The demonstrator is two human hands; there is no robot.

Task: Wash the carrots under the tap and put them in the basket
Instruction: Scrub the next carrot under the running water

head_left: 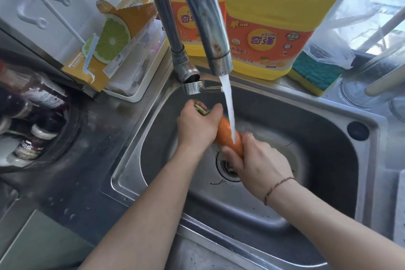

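Rinsing a single carrot (228, 136) under the running tap (215, 50), over the drain (225, 167) of the steel sink (328, 120). The left hand (196, 126) is wrapped around the carrot's stem end, where pale green stalk stubs (200, 108) show past the fingers; the right hand (255, 164) curls round the lower, narrower end, thumb across the orange skin. The water stream (229, 112) strikes the bare middle section between the two hands. To do this step well, the carrot would best be rolled along its axis so that each side passes under the stream, with the right hand sliding and rubbing down the length while the left keeps a firm hold on the stalk end; wet skin is likely slippery, so one hand should grip at all times. The covered ends need their own turn under the water. Keeping the work low in the basin should limit splashing toward the detergent bottles (278, 28) and sponge (315, 72) on the ledge behind. No basket and no further carrots are visible here, so how much of the task remains cannot be judged.
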